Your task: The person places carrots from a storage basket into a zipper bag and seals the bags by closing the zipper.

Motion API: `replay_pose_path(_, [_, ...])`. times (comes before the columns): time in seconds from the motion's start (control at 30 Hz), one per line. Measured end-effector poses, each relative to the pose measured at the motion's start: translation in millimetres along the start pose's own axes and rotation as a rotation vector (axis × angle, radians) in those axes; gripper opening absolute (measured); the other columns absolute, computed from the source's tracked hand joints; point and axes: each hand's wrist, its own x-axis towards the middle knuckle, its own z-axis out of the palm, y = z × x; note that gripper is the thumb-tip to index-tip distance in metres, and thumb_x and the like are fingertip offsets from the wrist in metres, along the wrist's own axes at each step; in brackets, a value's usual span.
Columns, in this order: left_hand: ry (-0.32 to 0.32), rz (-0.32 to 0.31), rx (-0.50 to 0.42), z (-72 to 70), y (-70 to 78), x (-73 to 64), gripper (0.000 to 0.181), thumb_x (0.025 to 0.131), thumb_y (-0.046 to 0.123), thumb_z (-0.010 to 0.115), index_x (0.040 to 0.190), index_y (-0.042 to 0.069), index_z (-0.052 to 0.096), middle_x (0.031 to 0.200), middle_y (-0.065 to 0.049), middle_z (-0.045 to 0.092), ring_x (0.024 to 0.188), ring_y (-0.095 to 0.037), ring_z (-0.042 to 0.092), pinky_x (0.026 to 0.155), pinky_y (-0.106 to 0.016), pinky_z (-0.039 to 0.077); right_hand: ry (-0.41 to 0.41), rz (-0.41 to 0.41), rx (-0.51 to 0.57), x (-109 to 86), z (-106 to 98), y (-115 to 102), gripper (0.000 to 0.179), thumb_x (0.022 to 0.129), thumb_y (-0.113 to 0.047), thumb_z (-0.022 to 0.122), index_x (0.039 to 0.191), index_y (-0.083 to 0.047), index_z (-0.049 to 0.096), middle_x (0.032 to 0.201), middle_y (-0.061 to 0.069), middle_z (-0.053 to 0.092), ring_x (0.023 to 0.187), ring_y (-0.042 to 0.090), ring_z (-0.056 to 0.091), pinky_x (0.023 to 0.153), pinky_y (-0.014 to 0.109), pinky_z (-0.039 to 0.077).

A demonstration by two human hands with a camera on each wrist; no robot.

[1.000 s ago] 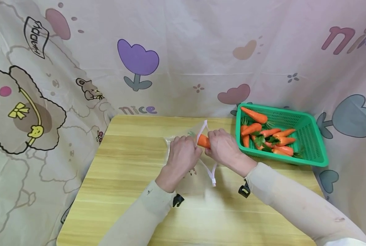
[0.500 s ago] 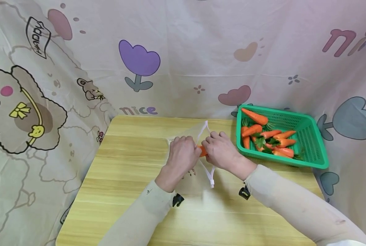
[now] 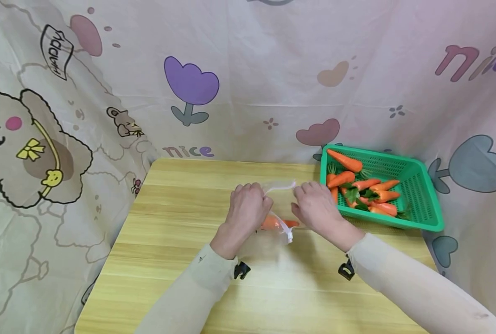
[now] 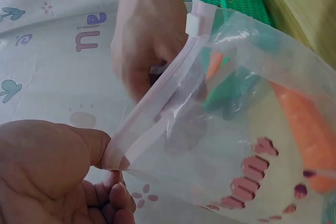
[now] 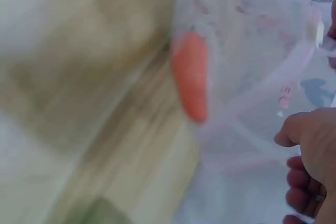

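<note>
A clear zip bag (image 4: 254,167) with a pink printed pattern hangs from my left hand (image 3: 246,208), whose thumb and fingers pinch its pink-edged rim. One carrot (image 5: 190,77) lies inside near the mouth; in the head view its thin end points right. The white zip slider (image 3: 289,237) sits at the near end of the mouth, and the two rims stand apart. To the right of the mouth is my right hand (image 3: 319,208), with thumb and fingers apart and nothing between them. Its fingertips are close to the bag's far rim.
A green plastic basket (image 3: 433,204) stands on the right back of the wooden table (image 3: 168,241). Several carrots (image 3: 383,195) with green tops lie in its left part. A printed cloth (image 3: 248,60) hangs behind the table and along its sides.
The carrot has left my right hand and now lies in the bag. My right hand has drawn back to the right, while the left keeps its pinch. The bag's mouth has sunk a little.
</note>
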Motion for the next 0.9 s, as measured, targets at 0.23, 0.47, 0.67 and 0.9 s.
replay_pose_path(0.23, [-0.013,-0.002,0.023,3.3,-1.3,-2.0,0.03,0.091,0.012,0.059,0.064,0.013,0.047,0.066,-0.001,0.045,0.071,-0.025,0.047,0.074,-0.035,0.039,-0.221,0.325,0.229,-24.9,12.3,1.7,0.018,0.092,-0.023,0.075,0.086,-0.006,0.07,0.077,0.005,0.064,0.069,0.022,0.059,0.056,0.038,0.05])
replay_pose_path(0.47, [0.11,0.169,0.444,22.3,-3.4,-7.1,0.023,0.092,0.021,0.067,0.075,0.009,0.059,0.069,-0.004,0.055,0.07,-0.026,0.053,0.065,-0.037,0.045,-0.296,0.331,0.288,-6.0,30.5,-6.6,0.013,0.09,-0.012,0.068,0.077,-0.013,0.068,0.074,0.002,0.063,0.069,0.021,0.059,0.058,0.039,0.05])
replay_pose_path(0.67, [0.055,0.203,0.651,32.0,-8.5,-6.5,0.055,0.088,0.062,0.073,0.086,0.008,0.062,0.075,-0.004,0.055,0.075,-0.025,0.051,0.068,-0.036,0.042,-0.299,0.295,0.249,7.0,45.0,-12.1,0.018,0.089,-0.012,0.067,0.072,-0.012,0.062,0.067,0.003,0.059,0.066,0.025,0.059,0.056,0.043,0.049])
replay_pose_path(0.9, [0.026,0.24,0.677,33.3,-3.4,-16.2,0.025,0.096,0.03,0.068,0.082,0.011,0.061,0.071,-0.001,0.052,0.069,-0.02,0.048,0.062,-0.033,0.038,-0.397,0.251,0.204,11.7,54.5,-16.8,0.019,0.093,-0.013,0.064,0.075,-0.009,0.058,0.07,0.006,0.059,0.071,0.03,0.062,0.065,0.045,0.054])
